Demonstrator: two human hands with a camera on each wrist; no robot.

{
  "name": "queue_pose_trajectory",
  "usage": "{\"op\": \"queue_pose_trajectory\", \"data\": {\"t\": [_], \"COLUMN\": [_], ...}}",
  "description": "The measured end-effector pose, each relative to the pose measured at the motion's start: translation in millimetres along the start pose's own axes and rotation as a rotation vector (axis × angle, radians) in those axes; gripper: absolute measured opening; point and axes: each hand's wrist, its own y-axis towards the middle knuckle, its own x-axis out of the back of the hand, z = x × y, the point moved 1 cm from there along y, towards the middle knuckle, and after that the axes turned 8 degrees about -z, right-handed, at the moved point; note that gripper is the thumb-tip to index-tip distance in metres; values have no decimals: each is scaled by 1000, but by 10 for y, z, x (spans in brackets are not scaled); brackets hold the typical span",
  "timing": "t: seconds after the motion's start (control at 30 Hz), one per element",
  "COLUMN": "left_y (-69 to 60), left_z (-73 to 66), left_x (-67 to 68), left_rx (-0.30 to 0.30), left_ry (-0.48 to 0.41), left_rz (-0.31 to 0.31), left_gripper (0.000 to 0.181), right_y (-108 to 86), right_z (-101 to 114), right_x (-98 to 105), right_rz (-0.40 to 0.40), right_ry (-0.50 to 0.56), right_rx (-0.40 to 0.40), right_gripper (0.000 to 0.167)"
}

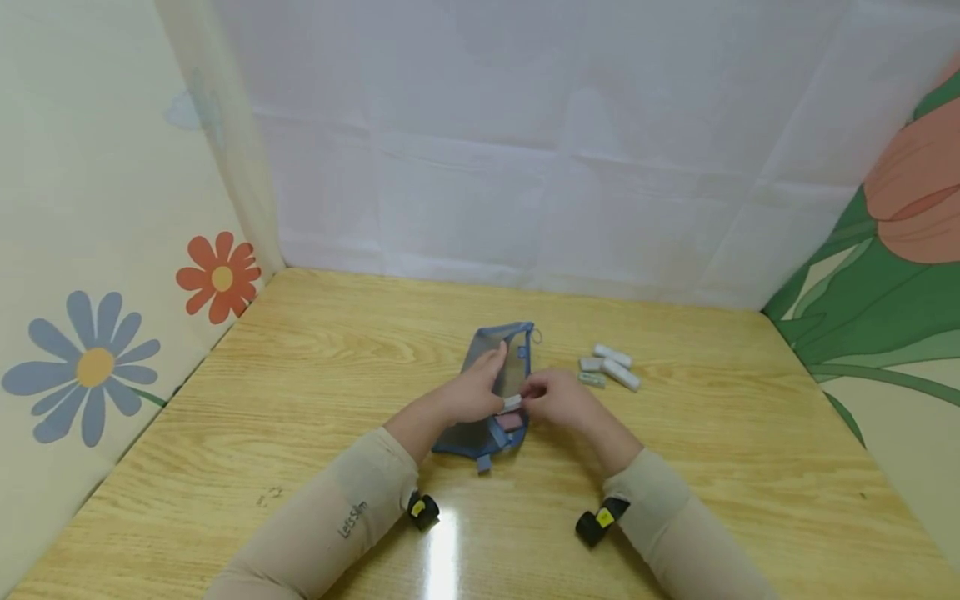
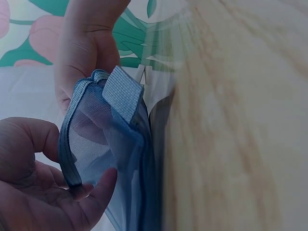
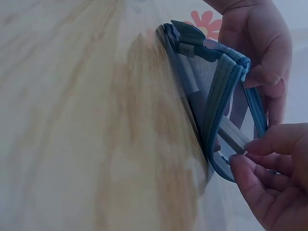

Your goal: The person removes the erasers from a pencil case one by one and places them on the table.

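Note:
A blue-edged mesh zip pouch lies on the table, its zipped mouth spread toward the right. My left hand grips the zip edge of its mouth, fingers curled round it in the left wrist view. Between the thumb and fingertips of my right hand is a small whitish block, which looks like an eraser. That block reaches partly into the open mouth. Inside the pouch, a pink block shows near its lower end.
To the right of the pouch lies a small group: a white stick-like block, another white one, a grey block and a greenish block. A white cloth hangs behind the wooden table.

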Motion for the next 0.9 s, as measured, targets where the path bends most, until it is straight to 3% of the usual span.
{"op": "queue_pose_trajectory", "data": {"t": [0.5, 0.9], "left_y": [-17, -30], "left_z": [-26, -37], "left_x": [4, 13], "left_rx": [6, 9], "left_ry": [-18, -7], "left_rz": [8, 20], "left_gripper": [96, 94], "right_y": [-100, -184], "right_z": [-194, -457], "right_x": [355, 694], "right_rz": [-114, -247], "right_ry": [229, 254], "right_rx": [-137, -141], "right_gripper": [16, 20]}}
